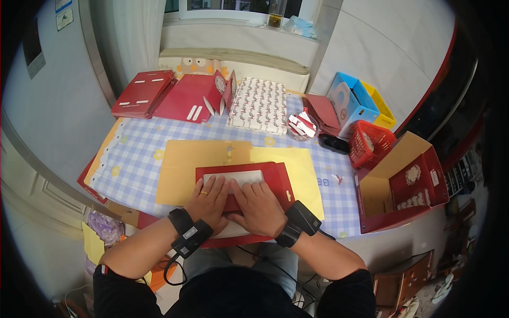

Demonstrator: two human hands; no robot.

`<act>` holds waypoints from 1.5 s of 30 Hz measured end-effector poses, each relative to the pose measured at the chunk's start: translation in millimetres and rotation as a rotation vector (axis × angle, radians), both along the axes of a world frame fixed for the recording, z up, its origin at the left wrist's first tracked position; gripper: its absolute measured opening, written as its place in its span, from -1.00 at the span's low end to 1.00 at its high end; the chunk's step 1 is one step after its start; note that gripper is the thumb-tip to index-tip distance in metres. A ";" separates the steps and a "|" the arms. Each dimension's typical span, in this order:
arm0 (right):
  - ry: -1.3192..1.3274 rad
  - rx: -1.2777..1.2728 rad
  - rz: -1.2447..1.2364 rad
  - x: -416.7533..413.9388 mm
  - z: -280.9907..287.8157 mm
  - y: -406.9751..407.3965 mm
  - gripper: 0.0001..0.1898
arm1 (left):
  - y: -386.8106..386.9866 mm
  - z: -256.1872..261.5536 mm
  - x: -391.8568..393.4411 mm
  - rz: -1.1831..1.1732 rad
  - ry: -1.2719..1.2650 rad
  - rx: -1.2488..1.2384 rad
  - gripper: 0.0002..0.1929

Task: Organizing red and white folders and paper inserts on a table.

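Observation:
My left hand [207, 204] lies flat on a red cardboard piece [283, 185], its fingers over a white strip [249, 175] along the far side. Beside it, my right hand [254, 204] rests palm down on the same piece, fingers slightly bent; the hands meet near the thumbs. Another white strip [234, 230] shows below my hands, partly hidden. The red piece has a small cut-out slot near its right edge. It lies over a tan cardboard sheet [181, 171] and a yellow sheet [304, 171], and its near edge reaches the table's front edge.
Along the back of the checked tablecloth [137, 159] are stacked red cards [143, 93], folded red cardboard [187, 95] and patterned sheets [258, 105]. To the right stand a tub of paper scraps [303, 125], a black object [334, 144], a red basket [368, 145] and an open red box [397, 187].

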State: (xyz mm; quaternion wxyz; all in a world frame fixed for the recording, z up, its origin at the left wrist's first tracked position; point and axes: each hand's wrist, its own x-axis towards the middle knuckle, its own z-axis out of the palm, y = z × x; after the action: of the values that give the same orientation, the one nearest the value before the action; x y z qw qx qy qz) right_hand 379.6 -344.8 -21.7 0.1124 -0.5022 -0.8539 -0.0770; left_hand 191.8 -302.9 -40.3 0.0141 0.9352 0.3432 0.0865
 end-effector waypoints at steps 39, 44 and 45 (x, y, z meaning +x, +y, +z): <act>-0.031 -0.135 -0.039 38.4 -13.8 -16.8 -0.18 | -19.0 5.8 -0.8 -0.117 0.043 0.029 -0.21; -0.022 -0.148 -0.042 40.3 -14.1 -16.9 -0.19 | -17.5 5.8 -0.6 -0.131 0.036 0.021 -0.20; 0.000 -0.167 -0.041 40.2 -13.6 -17.0 -0.21 | -14.5 4.2 -1.6 -0.131 0.035 0.022 -0.20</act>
State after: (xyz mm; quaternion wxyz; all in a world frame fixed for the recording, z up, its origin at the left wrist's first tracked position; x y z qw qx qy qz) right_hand 419.8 -361.7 -35.3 0.0684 -0.5272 -0.8469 -0.0080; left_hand 190.2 -317.4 -36.0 0.0032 0.9571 0.2805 0.0726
